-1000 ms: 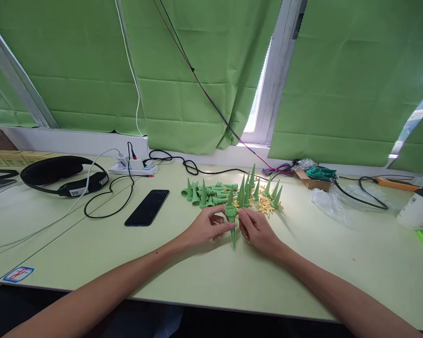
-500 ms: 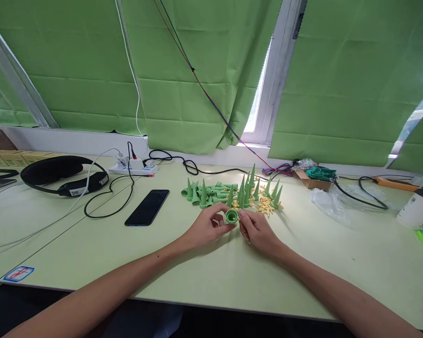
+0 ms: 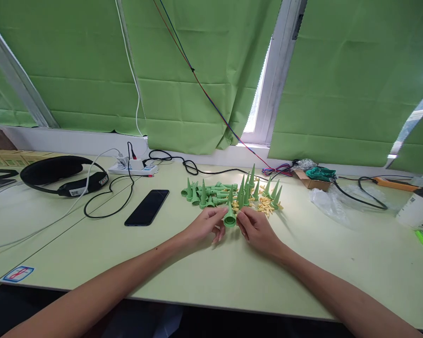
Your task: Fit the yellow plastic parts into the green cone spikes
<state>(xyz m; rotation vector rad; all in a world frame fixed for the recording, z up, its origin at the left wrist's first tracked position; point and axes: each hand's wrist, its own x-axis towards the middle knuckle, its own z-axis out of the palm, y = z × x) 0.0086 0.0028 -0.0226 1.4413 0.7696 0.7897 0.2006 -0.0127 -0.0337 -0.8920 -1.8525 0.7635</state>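
My left hand (image 3: 208, 224) pinches a green plastic spike (image 3: 230, 218) between thumb and fingers, its hollow round end tilted toward me. At the right side of this spike, the closed fingertips of my right hand (image 3: 256, 229) meet its wall; whatever they pinch is too small and hidden to make out. Just beyond my hands, several green spikes (image 3: 203, 193) stand upright, with green tube-like pieces (image 3: 223, 188) lying among them. Small yellow plastic pieces (image 3: 266, 205) form a loose pile at the right of the group.
A black phone (image 3: 147, 208) lies to the left, with a headset (image 3: 64, 176) and a white power strip (image 3: 134, 166) farther off. Cables run along the wall. At the right are a small cardboard box (image 3: 313, 180), clear plastic bags (image 3: 329, 204) and a white cup (image 3: 419, 211).
The held spike has tipped, so its open end now points lower and more of its outer side shows. My left fingers have shifted on it; my right hand stays close beside it.
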